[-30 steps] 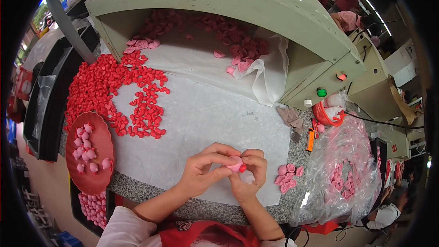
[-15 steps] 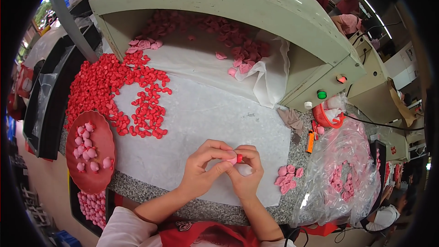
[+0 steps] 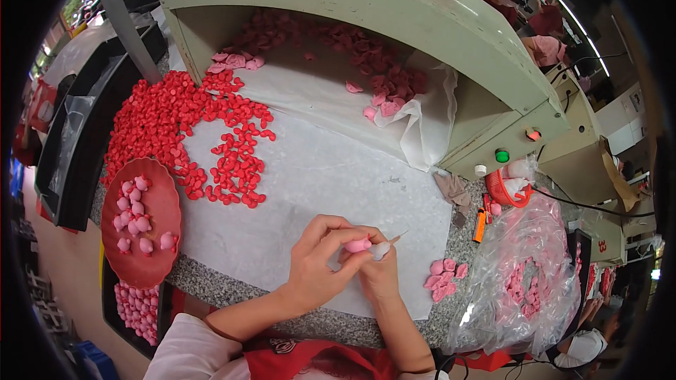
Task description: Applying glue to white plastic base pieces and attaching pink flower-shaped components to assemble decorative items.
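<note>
Granite counter (image 3: pixel 204 283) is showing along the near edge, with white paper (image 3: pixel 331 169) covering its middle. Both hands are working close together over the paper's near part. The left hand (image 3: pixel 320 267) is pinching a pink piece (image 3: pixel 358 245), its long axis running roughly left to right. The right hand (image 3: pixel 377 278), just to the right, is grasping a white lump (image 3: pixel 381 249); a thin stick (image 3: pixel 400 236) is pointing far and right beyond it, and whether the two are joined cannot be told. So the pink piece is lying between the hands, nearer the left, with the lump just beside its right end. Paper is stretching far and left toward the red pieces (image 3: pixel 151 119), giving room that way. Pink petals (image 3: pixel 445 280) are sitting near the right hand, while a cabinet (image 3: pixel 465 42) is bounding the far side.
</note>
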`<state>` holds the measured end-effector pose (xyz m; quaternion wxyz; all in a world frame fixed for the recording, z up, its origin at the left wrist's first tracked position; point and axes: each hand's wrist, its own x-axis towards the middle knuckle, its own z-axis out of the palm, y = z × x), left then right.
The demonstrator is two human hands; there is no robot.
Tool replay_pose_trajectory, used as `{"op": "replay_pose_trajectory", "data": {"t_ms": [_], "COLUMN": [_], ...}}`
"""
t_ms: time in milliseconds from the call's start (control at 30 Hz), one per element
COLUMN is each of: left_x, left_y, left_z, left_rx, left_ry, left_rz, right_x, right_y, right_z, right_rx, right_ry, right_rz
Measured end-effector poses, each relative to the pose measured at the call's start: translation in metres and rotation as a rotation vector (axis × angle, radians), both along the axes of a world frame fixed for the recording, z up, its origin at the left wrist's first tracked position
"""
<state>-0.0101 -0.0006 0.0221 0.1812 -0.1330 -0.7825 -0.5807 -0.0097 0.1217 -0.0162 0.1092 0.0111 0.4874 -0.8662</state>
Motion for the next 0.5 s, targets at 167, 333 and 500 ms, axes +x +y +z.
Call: {"op": "replay_pose_trajectory", "data": {"t_ms": [167, 333, 500], "left_x": [-0.003, -0.005, -0.005], "left_y": [-0.007, -0.01, 0.0], "left_z": [0.003, -0.005, 0.005], "left_rx": [0.043, 0.17, 0.117], "left_ry": [-0.126, -0.159, -0.095], "left_rz": [-0.069, -0.051, -0.13], "right_x": [0.0, -0.003, -0.001], "right_y": [0.005, 0.01, 0.015], "right_z": [0.006, 0.037, 0.035], "right_rx": [0.271, 0.494, 0.381], "right_ry": [-0.005, 0.158, 0.226], "right_rz": [-0.031, -0.111, -0.133]}}
